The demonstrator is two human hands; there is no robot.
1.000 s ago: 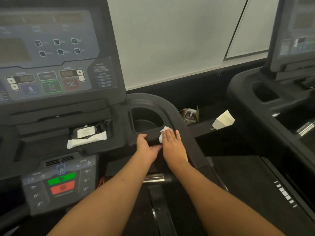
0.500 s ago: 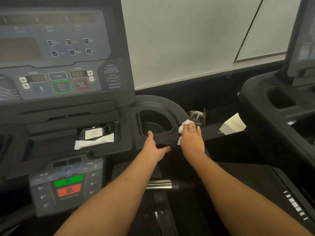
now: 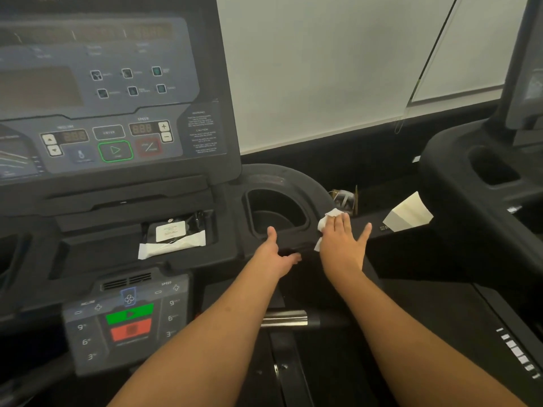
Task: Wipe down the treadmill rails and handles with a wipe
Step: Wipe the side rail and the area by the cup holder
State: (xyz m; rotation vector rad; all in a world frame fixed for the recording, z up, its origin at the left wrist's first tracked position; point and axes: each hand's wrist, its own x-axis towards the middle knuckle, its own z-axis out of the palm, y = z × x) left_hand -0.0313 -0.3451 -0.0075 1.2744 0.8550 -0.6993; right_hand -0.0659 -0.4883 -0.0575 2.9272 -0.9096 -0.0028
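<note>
A white wipe lies on the treadmill's black right rail, just right of the cup holder. My right hand presses flat on the wipe, fingers spread, thumb out to the right. Most of the wipe is hidden under the palm. My left hand rests on the rail's front edge below the cup holder, thumb up, fingers curled under the edge. A chrome handle shows below, between my forearms.
The console with buttons fills the upper left. A tray holds a black packet and white wipe sachet. A lower keypad sits at the bottom left. A second treadmill stands right. A folded white card lies between them.
My right hand has slid the wipe up and to the right along the curved rail, and its thumb has spread out. My left hand has stayed on the front edge.
</note>
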